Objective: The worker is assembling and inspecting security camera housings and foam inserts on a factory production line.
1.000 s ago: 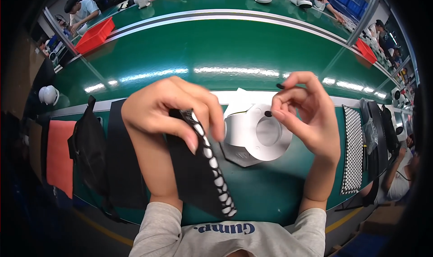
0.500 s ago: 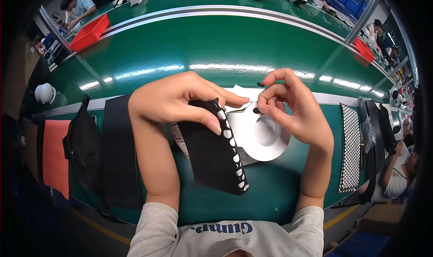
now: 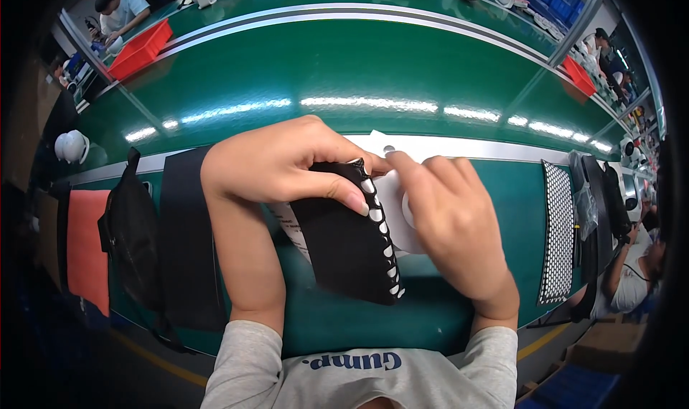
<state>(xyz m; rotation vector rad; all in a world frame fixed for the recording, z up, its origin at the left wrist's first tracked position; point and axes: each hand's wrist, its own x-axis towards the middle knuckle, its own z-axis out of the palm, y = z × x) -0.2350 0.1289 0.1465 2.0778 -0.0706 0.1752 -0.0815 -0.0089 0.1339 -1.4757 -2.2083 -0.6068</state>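
My left hand [image 3: 287, 166] pinches a black sheet [image 3: 341, 247] between thumb and fingers. A row of white round spots runs down the sheet's right edge, and the sheet hangs tilted toward me. Just right of it lies a white round part [image 3: 392, 204], largely covered by the sheet and my right hand [image 3: 453, 212]. My right hand is closed over this part, its index finger reaching to the part's far edge beside my left fingertips. The right thumb is hidden. A white printed surface [image 3: 291, 229] peeks out beneath my left wrist.
At left lie a black sheet [image 3: 190, 244], a black pouch [image 3: 136, 240] and an orange sheet [image 3: 88, 247]. A white-dotted black sheet [image 3: 556, 233] lies at right. A white rounded device [image 3: 72, 148] stands far left. Beyond are a red bin [image 3: 141, 49] and co-workers.
My right hand has turned over and moved down onto the white part; the small black piece at its fingertip is out of sight. The black sheet has shifted slightly right.
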